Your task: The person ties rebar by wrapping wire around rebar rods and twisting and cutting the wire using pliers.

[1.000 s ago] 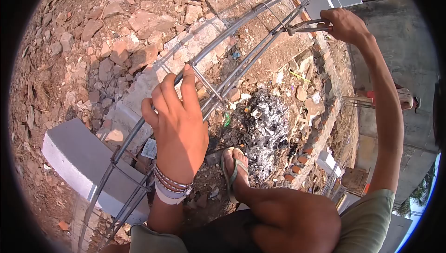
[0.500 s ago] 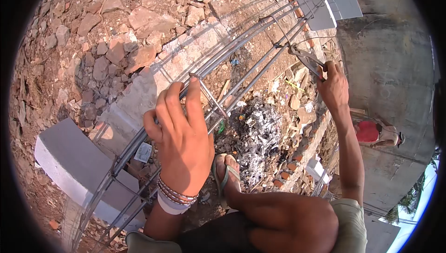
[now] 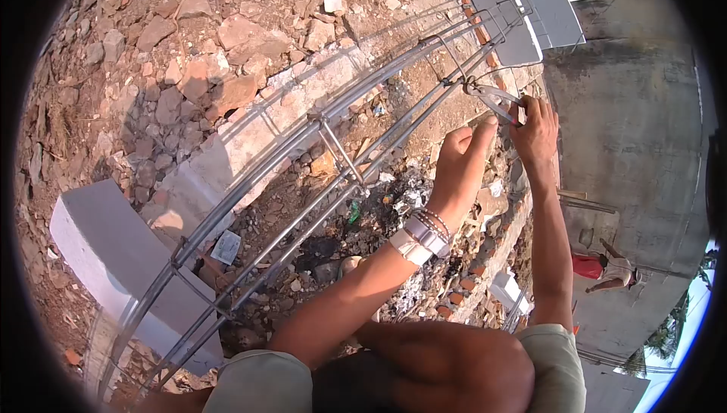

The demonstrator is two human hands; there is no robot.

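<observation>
A steel rebar cage runs diagonally across the view, its long bars joined by square stirrups. My right hand is closed around the handles of tying pincers. Their jaws meet the cage at a stirrup corner, where a thin wire sticks out to the right. My left hand, with bracelets and a pale band at the wrist, is raised just below the pincers. Its index finger stretches toward the handles, and I see nothing held in it. The folded fingers are partly hidden.
A grey-topped block sits under the cage's near end, and another grey block lies at its far end. Broken rubble covers the ground, with ash below the cage. Another person is by the concrete wall.
My left hand has let go of the cage near the middle stirrup and moved up and right, close to the pincers. The right hand keeps hold of the pincers, shifted slightly.
</observation>
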